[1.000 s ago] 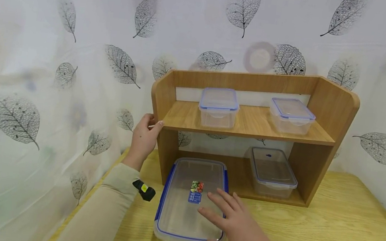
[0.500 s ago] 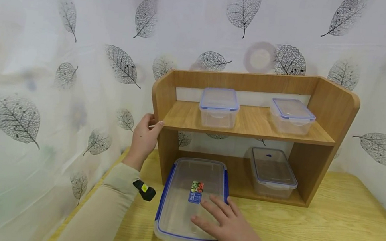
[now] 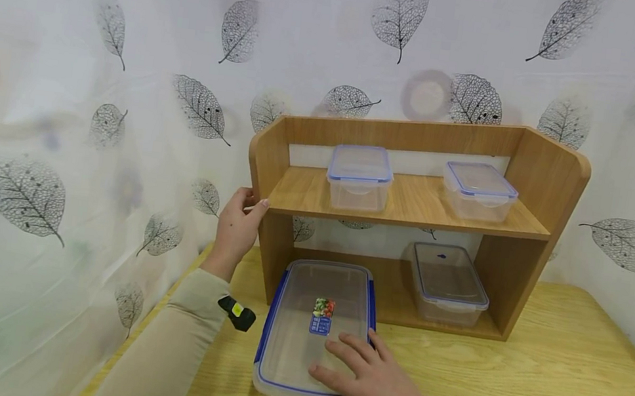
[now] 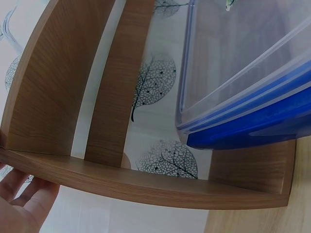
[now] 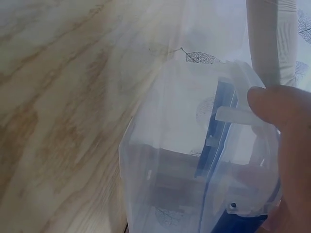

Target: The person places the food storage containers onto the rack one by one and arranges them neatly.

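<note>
A wooden two-tier shelf (image 3: pixel 409 222) stands on the table, and my left hand (image 3: pixel 234 234) grips the edge of its left side panel. In the left wrist view, the fingertips (image 4: pixel 41 196) lie against that panel. A large clear food storage container (image 3: pixel 304 355) with blue side clips and a label on its lid sits on the left, its far end at the shelf's lower level and its near end on the table. My right hand (image 3: pixel 389 392) lies with spread fingers over its near right corner. In the right wrist view the thumb (image 5: pixel 272 104) touches the lid's rim.
Two small clear containers, one left (image 3: pixel 360 177) and one right (image 3: pixel 480 190), stand on the upper tier. A medium container (image 3: pixel 450 283) sits at the lower right. The yellow wood-grain table (image 3: pixel 568 387) extends to the right. A leaf-patterned curtain (image 3: pixel 135 37) hangs behind and at the left.
My right hand has shifted slightly left and towards me over the large container's lid. My left hand, the shelf and the containers look unmoved.
</note>
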`<state>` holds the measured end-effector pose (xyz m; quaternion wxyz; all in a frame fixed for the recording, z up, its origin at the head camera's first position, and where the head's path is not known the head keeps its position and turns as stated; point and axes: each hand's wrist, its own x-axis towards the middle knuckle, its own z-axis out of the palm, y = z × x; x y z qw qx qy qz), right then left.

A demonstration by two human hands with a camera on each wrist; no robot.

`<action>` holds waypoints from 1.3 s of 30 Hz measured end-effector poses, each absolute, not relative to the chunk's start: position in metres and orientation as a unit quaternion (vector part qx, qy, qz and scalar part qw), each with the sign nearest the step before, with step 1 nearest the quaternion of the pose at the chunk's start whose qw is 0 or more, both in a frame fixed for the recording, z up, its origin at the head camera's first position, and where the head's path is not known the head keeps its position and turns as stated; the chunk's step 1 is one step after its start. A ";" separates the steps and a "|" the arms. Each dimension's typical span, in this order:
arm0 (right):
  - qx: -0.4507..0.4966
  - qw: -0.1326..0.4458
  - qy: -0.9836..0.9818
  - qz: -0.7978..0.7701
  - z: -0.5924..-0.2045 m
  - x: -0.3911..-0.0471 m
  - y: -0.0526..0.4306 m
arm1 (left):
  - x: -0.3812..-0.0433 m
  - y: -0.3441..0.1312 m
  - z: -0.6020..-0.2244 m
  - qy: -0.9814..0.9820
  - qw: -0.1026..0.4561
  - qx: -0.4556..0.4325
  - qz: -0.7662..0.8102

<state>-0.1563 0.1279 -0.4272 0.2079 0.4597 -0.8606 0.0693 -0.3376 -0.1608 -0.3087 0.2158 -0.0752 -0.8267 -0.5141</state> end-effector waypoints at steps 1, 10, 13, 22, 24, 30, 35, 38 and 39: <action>0.460 0.209 -0.860 0.067 -0.428 -0.156 0.128 | -0.338 -0.161 -0.309 -0.827 0.216 -0.075 -0.514; 0.456 0.225 -0.859 0.065 -0.429 -0.158 0.126 | -0.338 -0.161 -0.309 -0.826 0.214 -0.074 -0.515; 0.455 0.229 -0.858 0.065 -0.429 -0.159 0.125 | -0.337 -0.161 -0.309 -0.826 0.215 -0.076 -0.516; 0.444 0.239 -0.862 0.057 -0.430 -0.163 0.125 | -0.337 -0.162 -0.309 -0.828 0.209 -0.075 -0.515; 0.444 0.244 -0.860 0.057 -0.430 -0.164 0.125 | -0.337 -0.161 -0.308 -0.828 0.207 -0.073 -0.516; 0.442 0.249 -0.860 0.060 -0.430 -0.167 0.126 | -0.336 -0.161 -0.307 -0.826 0.206 -0.073 -0.519; 0.437 0.248 -0.862 0.064 -0.430 -0.170 0.126 | -0.336 -0.161 -0.307 -0.826 0.206 -0.074 -0.519; 0.435 0.251 -0.863 0.063 -0.430 -0.171 0.127 | -0.336 -0.161 -0.307 -0.826 0.207 -0.073 -0.519; 0.434 0.251 -0.863 0.062 -0.429 -0.172 0.127 | -0.336 -0.161 -0.307 -0.826 0.207 -0.073 -0.519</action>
